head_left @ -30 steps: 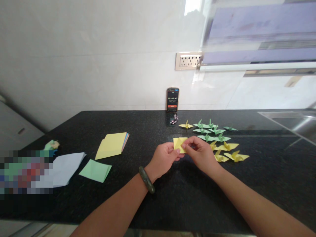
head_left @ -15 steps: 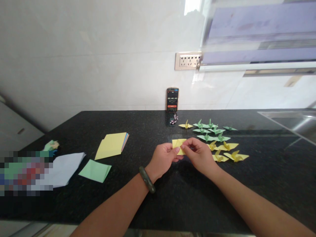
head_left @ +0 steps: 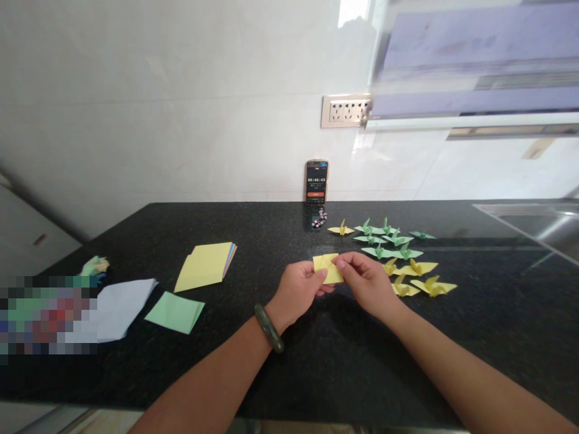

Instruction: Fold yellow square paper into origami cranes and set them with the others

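A small folded yellow origami paper (head_left: pixel 329 269) is held up between both hands above the dark counter. My left hand (head_left: pixel 301 286) grips its left side, thumb on the front face and fingers behind. With thumb and forefinger, my right hand (head_left: pixel 365 283) pinches its right edge. Just beyond the right hand are several yellow paper cranes (head_left: pixel 433 286). Behind those, several green paper cranes (head_left: pixel 392 253) stand in loose rows, with one yellow crane (head_left: pixel 341 229) at their left end.
On the black counter (head_left: pixel 289 374), a stack of coloured paper (head_left: pixel 204 266) lies left, near a green sheet (head_left: pixel 175 313) and white paper (head_left: pixel 120 310). A phone (head_left: pixel 316 182) showing a timer leans against the wall, its beaded strap (head_left: pixel 320 219) below. A sink (head_left: pixel 543 226) is far right.
The right thumb has shifted from the paper's front face to its right edge, so more of the yellow paper shows. The left hand keeps its grip.
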`<state>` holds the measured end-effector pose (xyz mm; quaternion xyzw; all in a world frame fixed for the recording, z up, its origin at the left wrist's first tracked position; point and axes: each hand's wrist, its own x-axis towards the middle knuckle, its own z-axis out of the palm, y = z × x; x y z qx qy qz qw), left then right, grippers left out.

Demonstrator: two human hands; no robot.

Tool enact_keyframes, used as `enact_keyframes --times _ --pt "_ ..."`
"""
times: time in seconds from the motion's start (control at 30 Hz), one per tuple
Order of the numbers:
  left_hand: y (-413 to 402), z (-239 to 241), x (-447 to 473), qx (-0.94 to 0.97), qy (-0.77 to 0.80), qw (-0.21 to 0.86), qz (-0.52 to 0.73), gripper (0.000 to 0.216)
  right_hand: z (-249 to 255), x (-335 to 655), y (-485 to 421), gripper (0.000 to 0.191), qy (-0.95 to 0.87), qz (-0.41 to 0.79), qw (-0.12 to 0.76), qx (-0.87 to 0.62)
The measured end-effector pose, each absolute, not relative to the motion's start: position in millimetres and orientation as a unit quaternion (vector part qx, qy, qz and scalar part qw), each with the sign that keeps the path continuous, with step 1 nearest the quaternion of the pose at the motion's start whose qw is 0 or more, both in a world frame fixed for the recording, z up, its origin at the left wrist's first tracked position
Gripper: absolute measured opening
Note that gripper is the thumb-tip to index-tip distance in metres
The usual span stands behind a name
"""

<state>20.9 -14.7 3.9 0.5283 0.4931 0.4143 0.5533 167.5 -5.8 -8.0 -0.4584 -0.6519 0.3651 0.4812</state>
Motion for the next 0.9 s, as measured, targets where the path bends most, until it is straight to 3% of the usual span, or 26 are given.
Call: enact_keyframes --times 0.53,0.67,0.8,0.9 --pt "-17.0 5.0 20.2 0.527 0.477 0.547 0.443 0.014 -12.2 166.6 -2.9 0.015 -0.64 0.353 0.479 -0.486" --pt "-16.4 2.7 17.8 0.561 0.456 0.547 0.422 0.016 -6.2 165.1 -3.1 0.033 -0.583 0.448 0.504 -0.452" --pt "-14.8 0.5 14.8 0.591 0.453 0.545 0.386 0.018 0.1 169.2 -3.3 0.028 -0.602 0.491 0.423 -0.467" --pt "-13.3 1.9 13.3 0.575 0.466 0.551 0.387 0.023 2.9 172.7 -3.3 0.031 -0.614 0.474 0.409 -0.481"
